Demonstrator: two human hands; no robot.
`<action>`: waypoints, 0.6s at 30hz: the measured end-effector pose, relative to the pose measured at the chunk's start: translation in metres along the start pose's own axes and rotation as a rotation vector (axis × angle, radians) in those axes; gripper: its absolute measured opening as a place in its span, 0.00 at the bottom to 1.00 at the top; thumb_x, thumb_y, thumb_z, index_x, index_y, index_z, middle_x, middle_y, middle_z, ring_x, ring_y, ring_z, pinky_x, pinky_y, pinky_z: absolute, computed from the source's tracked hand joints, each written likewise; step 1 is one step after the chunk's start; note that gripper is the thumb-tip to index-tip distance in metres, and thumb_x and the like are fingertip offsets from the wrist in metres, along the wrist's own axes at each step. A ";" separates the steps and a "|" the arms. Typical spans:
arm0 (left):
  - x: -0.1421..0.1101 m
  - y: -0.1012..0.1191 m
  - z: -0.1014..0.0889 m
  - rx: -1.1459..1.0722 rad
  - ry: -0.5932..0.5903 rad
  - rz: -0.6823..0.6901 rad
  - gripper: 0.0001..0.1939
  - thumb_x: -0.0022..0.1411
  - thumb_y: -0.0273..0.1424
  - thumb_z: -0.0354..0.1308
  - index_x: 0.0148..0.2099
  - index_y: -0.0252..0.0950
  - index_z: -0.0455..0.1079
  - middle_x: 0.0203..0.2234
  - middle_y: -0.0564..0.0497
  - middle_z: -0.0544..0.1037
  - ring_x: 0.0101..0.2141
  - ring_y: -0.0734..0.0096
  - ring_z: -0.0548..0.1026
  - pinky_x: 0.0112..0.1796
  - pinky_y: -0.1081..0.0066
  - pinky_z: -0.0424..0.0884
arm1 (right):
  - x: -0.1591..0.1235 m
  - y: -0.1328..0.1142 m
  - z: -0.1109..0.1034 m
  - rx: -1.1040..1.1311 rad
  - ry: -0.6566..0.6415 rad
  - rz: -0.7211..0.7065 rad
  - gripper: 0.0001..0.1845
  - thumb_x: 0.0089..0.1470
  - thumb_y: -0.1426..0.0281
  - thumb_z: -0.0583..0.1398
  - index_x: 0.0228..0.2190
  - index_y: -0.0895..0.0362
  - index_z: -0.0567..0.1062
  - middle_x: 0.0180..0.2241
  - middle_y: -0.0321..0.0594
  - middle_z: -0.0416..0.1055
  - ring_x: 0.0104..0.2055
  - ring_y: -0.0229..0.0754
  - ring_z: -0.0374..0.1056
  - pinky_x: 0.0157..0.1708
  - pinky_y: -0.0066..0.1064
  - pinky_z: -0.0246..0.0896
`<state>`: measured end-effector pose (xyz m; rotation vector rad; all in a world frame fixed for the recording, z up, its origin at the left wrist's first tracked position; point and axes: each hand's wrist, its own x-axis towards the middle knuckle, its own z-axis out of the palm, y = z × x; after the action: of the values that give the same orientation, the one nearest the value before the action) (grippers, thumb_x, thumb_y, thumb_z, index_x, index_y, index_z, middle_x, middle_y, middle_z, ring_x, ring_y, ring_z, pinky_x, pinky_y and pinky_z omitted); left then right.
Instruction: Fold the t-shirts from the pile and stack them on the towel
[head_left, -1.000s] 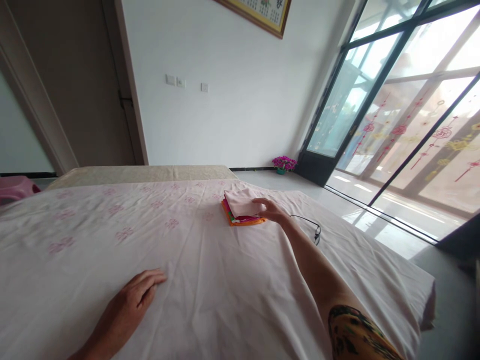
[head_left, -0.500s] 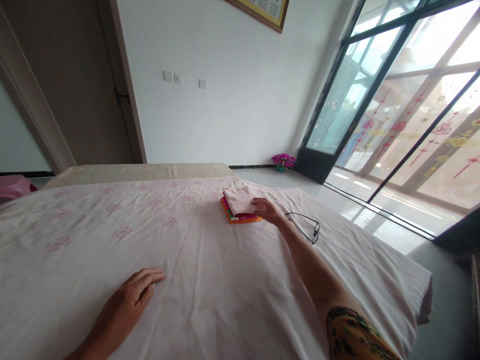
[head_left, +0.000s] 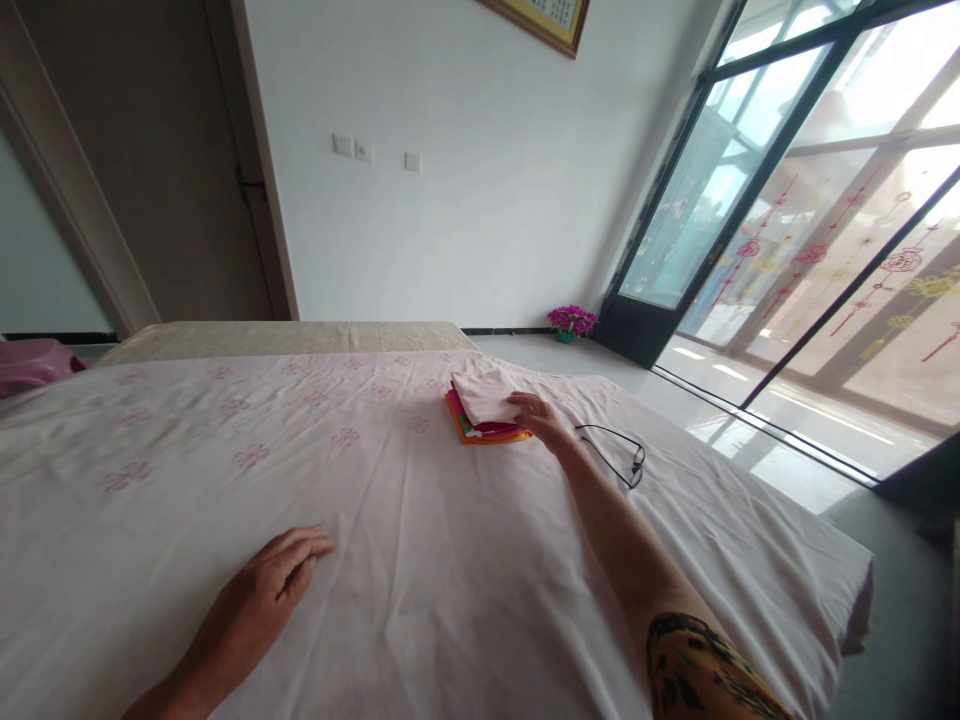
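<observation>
My left hand (head_left: 281, 568) lies on the pale pink flowered bedsheet (head_left: 390, 600), its fingers stretched out and holding nothing. Farther off, my right arm reaches to a small stack of folded cloths. On top is a folded pale pink cloth (head_left: 481, 396), and the fingers of my right hand (head_left: 534, 415) grip its right edge; the thumb is partly hidden. Beneath it show a red layer and a folded orange cloth (head_left: 474, 437) with green and white patches. A pair of black-framed glasses (head_left: 636, 465) rests on the sheet to the right of that hand.
A beige covered surface (head_left: 300, 338) adjoins the far edge of the sheet. At the left stands a pink plastic stool (head_left: 37, 367). A pot of purple flowers (head_left: 572, 321) is on the floor by the glass door (head_left: 675, 220). The sheet drops off at the right.
The view has shifted slightly, so everything sits a little farther right. Both hands keep nearly the same places, the right still at the edge of the pale pink cloth.
</observation>
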<state>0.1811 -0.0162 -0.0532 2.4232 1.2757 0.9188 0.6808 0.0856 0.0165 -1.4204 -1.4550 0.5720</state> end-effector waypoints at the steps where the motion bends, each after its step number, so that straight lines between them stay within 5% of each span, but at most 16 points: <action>1: 0.000 0.000 0.000 -0.001 0.002 0.000 0.15 0.66 0.35 0.50 0.45 0.44 0.77 0.46 0.51 0.80 0.48 0.67 0.78 0.51 0.68 0.74 | 0.001 0.001 0.003 -0.038 0.027 -0.013 0.25 0.37 0.74 0.61 0.42 0.53 0.80 0.57 0.43 0.68 0.58 0.50 0.65 0.56 0.41 0.62; 7: 0.000 -0.004 0.002 -0.007 0.005 0.008 0.14 0.66 0.36 0.50 0.44 0.45 0.77 0.45 0.52 0.81 0.48 0.68 0.78 0.51 0.69 0.74 | -0.004 0.009 0.016 -0.364 0.189 -0.096 0.22 0.43 0.75 0.56 0.41 0.51 0.80 0.52 0.40 0.73 0.55 0.47 0.67 0.59 0.44 0.59; 14: -0.001 -0.005 0.003 0.007 -0.018 -0.007 0.15 0.67 0.35 0.49 0.46 0.44 0.77 0.47 0.51 0.80 0.50 0.68 0.77 0.54 0.68 0.72 | -0.020 0.011 0.009 -0.654 0.089 -0.251 0.25 0.52 0.76 0.54 0.49 0.49 0.77 0.57 0.37 0.70 0.61 0.47 0.61 0.63 0.43 0.51; 18: -0.001 -0.002 0.002 0.002 -0.017 -0.019 0.15 0.66 0.34 0.49 0.45 0.44 0.77 0.47 0.52 0.80 0.50 0.68 0.77 0.53 0.69 0.72 | -0.008 -0.001 0.006 -0.699 0.156 -0.296 0.22 0.54 0.74 0.53 0.48 0.52 0.78 0.57 0.39 0.71 0.62 0.46 0.60 0.65 0.42 0.48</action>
<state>0.1808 -0.0153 -0.0560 2.4111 1.2926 0.8904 0.6740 0.0802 0.0122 -1.6722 -1.7800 -0.2654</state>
